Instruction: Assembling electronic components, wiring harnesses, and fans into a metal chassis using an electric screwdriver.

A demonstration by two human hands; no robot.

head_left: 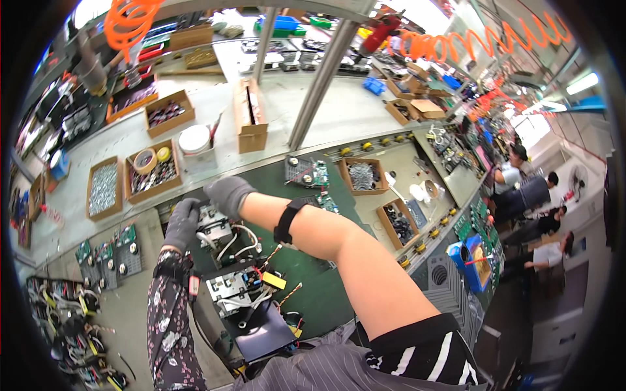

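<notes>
My left hand [182, 225], in a grey glove, is at the left side of an electronic assembly [214, 226] with a pale metal block and white wires. Its fingers are bent and close together; what they hold, if anything, is hidden. Just beyond the same assembly, my right hand [229, 196], also gloved in grey, is closed, its fingertips out of sight. A second assembly [228, 290] with white cables and a yellow tag lies nearer me, beside a dark flat panel [264, 334]. Farther off on the green mat [316, 277] lie circuit boards with black heat sinks [300, 171].
Boards on heat sinks [111, 260] and a pile of wired assemblies [62, 326] lie left. Cartons of screws [104, 188] and small parts [154, 171] line the shelf. A metal post [321, 85] rises beyond my hands. Orange coiled hoses [130, 26] hang overhead. People [521, 189] stand right.
</notes>
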